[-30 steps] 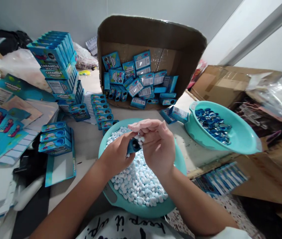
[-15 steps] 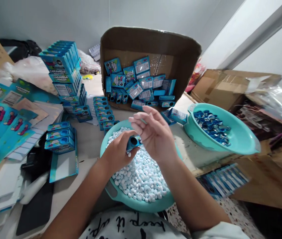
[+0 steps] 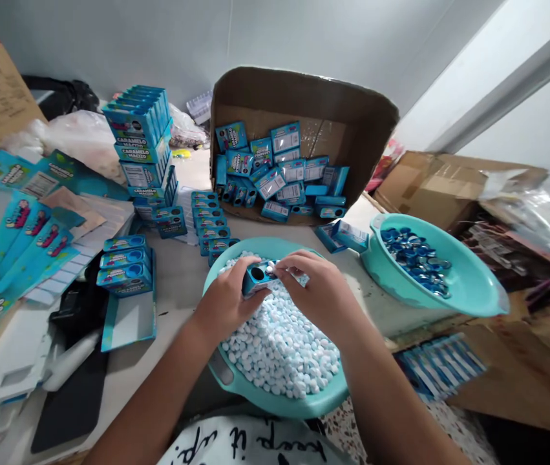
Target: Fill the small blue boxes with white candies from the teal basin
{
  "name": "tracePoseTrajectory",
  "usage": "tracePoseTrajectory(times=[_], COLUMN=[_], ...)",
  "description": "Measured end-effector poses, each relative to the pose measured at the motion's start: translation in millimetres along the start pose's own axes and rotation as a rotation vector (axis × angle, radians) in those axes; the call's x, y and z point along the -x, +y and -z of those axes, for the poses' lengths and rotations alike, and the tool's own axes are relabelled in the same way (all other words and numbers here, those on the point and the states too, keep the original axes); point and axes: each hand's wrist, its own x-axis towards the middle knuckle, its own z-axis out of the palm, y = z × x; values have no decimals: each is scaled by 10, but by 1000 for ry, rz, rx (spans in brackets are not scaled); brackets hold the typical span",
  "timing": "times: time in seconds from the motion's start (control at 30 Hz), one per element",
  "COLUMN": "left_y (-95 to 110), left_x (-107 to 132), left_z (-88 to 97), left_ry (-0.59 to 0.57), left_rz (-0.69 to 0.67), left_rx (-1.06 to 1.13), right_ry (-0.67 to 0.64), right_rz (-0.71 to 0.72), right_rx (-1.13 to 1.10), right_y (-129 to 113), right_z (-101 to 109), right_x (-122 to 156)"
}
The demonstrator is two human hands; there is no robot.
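My left hand [image 3: 229, 294] is closed around a small blue candy box [image 3: 255, 276], holding it above a turquoise basin [image 3: 275, 407]. One dark round hole shows in the upturned face of the box, and white candies sit at its right end. At that end, my right hand [image 3: 316, 284] has its fingers pinched together on a white candy [image 3: 271, 267]. Below both hands, the basin is filled with pale blue and white candies [image 3: 279, 352].
Behind the basin a cardboard box [image 3: 304, 97] holds several blue candy boxes. To the right, another turquoise basin [image 3: 478, 278] contains shiny blue wrapped pieces [image 3: 415, 258]. Stacked candy boxes [image 3: 143, 148], an open display tray [image 3: 132, 320] and flat printed cartons [image 3: 17, 252] lie to the left.
My right hand has come down from above the basin, and its loosely spread fingers have closed at the candy box. The view has shifted slightly; my left hand keeps its hold.
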Motion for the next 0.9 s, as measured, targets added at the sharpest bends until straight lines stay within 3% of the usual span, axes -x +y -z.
tracePoseTrajectory(times=[0.2,0.47,0.67,0.9], left_y=[-3,20,29,70], left_x=[25,67,104,116], left_z=[17,24,30,54], left_ry=[-32,-38,-43,-39], left_rz=[0,-25,-46,-81], left_rx=[10,-49,-94,-105], right_ry=[-41,18,-43,-44], right_rz=[-10,-54,-5,-26], right_rx=[42,-198,-497,-694], right_y=[-78,19,90,20], right_z=[44,-27,-34,-156], right_x=[-73,-65,-67,-18])
